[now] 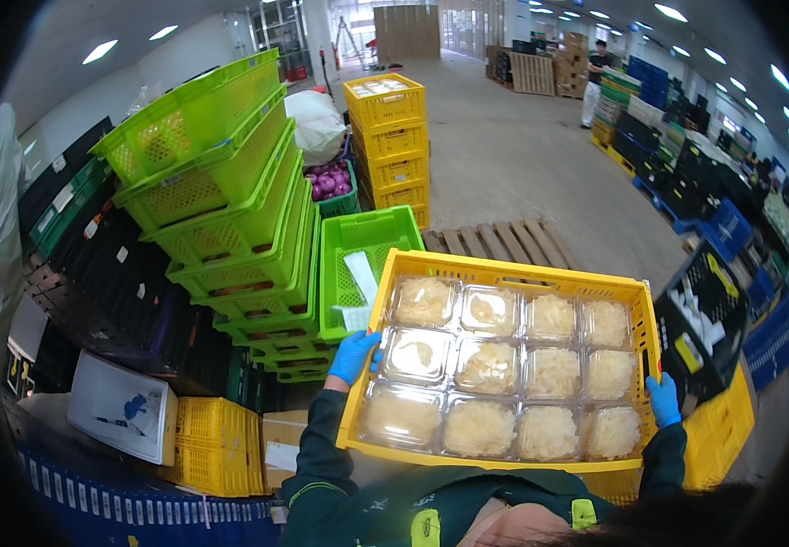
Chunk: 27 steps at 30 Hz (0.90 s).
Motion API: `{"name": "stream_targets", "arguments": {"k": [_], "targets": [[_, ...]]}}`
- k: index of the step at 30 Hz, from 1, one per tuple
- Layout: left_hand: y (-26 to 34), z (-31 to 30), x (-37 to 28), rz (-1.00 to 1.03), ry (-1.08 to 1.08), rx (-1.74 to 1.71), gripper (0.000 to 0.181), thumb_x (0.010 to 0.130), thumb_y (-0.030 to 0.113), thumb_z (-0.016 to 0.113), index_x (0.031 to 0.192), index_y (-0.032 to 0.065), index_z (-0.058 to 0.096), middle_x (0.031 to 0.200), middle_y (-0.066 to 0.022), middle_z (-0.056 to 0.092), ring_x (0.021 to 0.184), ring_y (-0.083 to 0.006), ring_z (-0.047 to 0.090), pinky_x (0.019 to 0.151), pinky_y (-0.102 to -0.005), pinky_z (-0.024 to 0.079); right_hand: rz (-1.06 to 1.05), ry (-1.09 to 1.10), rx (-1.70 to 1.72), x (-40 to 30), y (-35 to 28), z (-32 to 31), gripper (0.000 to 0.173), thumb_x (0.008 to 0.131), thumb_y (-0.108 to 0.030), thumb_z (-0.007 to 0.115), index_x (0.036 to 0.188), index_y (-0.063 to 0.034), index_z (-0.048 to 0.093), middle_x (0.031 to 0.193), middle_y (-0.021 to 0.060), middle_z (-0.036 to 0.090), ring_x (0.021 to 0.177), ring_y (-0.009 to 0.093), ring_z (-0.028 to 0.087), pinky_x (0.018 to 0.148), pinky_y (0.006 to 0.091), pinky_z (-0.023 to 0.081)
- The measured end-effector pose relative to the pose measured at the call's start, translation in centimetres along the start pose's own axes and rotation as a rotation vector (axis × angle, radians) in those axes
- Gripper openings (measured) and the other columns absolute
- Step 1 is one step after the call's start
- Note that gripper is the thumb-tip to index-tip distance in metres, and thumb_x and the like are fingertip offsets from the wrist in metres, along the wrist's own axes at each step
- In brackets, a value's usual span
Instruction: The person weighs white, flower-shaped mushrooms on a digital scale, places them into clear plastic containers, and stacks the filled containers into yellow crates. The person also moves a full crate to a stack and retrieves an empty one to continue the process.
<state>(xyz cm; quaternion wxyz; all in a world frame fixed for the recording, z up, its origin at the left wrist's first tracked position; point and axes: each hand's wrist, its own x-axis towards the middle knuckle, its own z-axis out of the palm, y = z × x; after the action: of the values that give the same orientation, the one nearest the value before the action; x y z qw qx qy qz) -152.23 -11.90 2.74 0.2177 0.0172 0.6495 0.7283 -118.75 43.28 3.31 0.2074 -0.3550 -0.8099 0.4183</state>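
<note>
A yellow plastic crate (517, 262) is held in front of my torso. Rows of clear plastic lidded boxes (488, 366) fill it, each with pale cream-coloured, ruffled food inside. My left hand (354, 359), in a blue glove, grips the crate's left end wall. On the opposite end, my right hand (663, 400), also blue-gloved, has hold of the right wall; part of its fingers is hidden by the crate. Light glares off several lids at the left. Just beyond the left hand lies a green plastic crate (374, 229) with white papers in it.
Tall green crates (230, 178) are stacked at the left. Ahead stand stacked yellow crates (394, 147), purple onions (329, 181) and a wooden pallet (504, 243). A black crate (705, 328) is at right; a person (592, 82) stands far off. A white foam box (121, 407) sits lower left.
</note>
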Motion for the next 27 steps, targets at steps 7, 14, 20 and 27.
{"name": "stream_targets", "arguments": {"k": [7,14,20,27], "targets": [[4.2,5.4,14.8,-0.023,0.114,-0.096,0.022,0.087,0.025,0.059,0.086,0.0037,0.055,0.064,-0.0054,0.055,0.049,-0.0133,0.051,0.044,-0.0257,0.041,-0.052,-0.129,-0.024,25.5,-4.6,3.2,0.019,0.086,-0.017,0.056,0.092,0.0011,0.054,0.070,0.0020,0.050,0.061,0.010,0.046,0.055,0.0258,0.040],[7.6,11.7,35.2,0.006,0.069,-0.135,0.025,0.087,0.028,0.059,0.085,0.0029,0.055,0.063,-0.0049,0.055,0.048,-0.0128,0.050,0.044,-0.0258,0.041,-0.105,-0.183,-0.038,45.9,-7.4,6.4,0.014,0.086,-0.015,0.054,0.090,-0.0018,0.053,0.069,0.0021,0.048,0.060,0.011,0.045,0.054,0.0250,0.037],[13.2,16.8,57.3,-0.030,-0.012,-0.011,0.025,0.088,0.027,0.057,0.085,0.0030,0.056,0.063,-0.0050,0.056,0.049,-0.0139,0.052,0.046,-0.0268,0.043,-0.022,-0.131,-0.144,63.4,-8.3,8.9,0.012,0.084,-0.012,0.054,0.086,0.0005,0.053,0.063,0.0040,0.050,0.056,0.011,0.047,0.051,0.0265,0.038],[25.3,21.6,76.0,-0.038,-0.154,0.007,0.021,0.086,0.025,0.060,0.085,0.0035,0.056,0.064,-0.0048,0.057,0.049,-0.0141,0.053,0.047,-0.0274,0.044,0.069,-0.246,-0.347,81.4,-0.8,4.6,0.048,0.084,-0.027,0.058,0.118,-0.0004,0.039,0.103,0.0153,0.049,0.087,0.023,0.050,0.076,0.0378,0.043]]}}
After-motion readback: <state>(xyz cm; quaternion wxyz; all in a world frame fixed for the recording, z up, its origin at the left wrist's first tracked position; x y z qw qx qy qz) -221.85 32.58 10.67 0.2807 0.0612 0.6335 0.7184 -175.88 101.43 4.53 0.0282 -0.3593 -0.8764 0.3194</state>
